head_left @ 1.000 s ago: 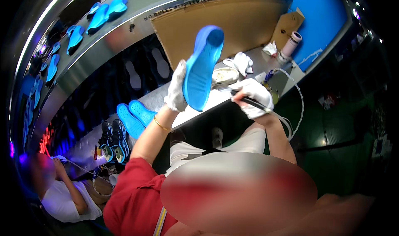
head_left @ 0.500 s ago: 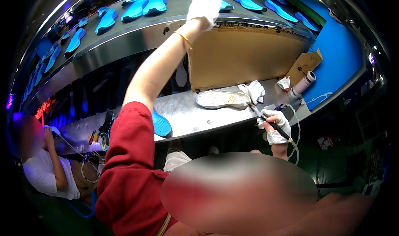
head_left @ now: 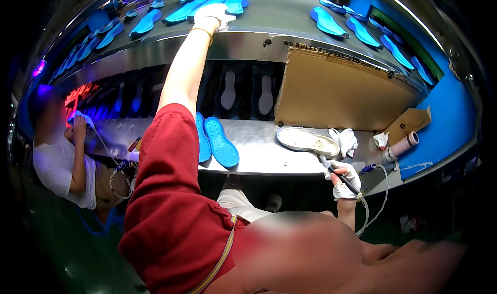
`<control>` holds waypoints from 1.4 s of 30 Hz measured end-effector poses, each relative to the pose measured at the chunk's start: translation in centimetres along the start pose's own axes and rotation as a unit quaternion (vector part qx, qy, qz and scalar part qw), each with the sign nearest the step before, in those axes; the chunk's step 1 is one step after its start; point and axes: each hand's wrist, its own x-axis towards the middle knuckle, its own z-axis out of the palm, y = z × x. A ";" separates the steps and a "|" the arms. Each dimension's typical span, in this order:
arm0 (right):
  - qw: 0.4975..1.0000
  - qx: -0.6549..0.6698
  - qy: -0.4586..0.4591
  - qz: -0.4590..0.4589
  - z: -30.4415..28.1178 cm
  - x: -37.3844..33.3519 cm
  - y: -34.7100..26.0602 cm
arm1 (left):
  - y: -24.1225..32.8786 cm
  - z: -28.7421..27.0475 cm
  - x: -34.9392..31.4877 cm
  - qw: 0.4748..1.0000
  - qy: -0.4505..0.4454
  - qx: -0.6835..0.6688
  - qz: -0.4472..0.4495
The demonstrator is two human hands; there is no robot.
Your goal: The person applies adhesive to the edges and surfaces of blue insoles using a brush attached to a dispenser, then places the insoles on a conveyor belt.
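My left hand (head_left: 213,16), in a white glove, reaches far out over the dark conveyor belt (head_left: 279,17). It is at a blue shoe sole (head_left: 216,0); glare and the glove hide whether the fingers close on it. Another blue sole (head_left: 237,4) lies just right of it. My right hand (head_left: 346,182), in a white glove with bare fingertips, grips a black-handled brush (head_left: 346,183) with a thin tube at its rear end. The brush tip is near the toe of a white shoe upper (head_left: 305,140) lying on the metal shelf (head_left: 259,154).
Two blue soles (head_left: 221,143) stand by the shelf's front edge. A cardboard sheet (head_left: 347,89) leans behind the shoe upper. White gloves (head_left: 345,140), a pinkish bottle (head_left: 404,145) and cabling (head_left: 380,201) are at the right. A co-worker (head_left: 64,164) sits at the left.
My left hand has moved left along the belt, from one blue sole to others. My right hand still holds the brush, its tip slightly lower beside the shoe upper. The whole view has shifted.
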 end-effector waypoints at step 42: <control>0.993 0.023 0.062 0.099 0.2 -2.8 -1.9 | 19.7 10.6 -40.4 0.000 -0.498 -0.843 -0.202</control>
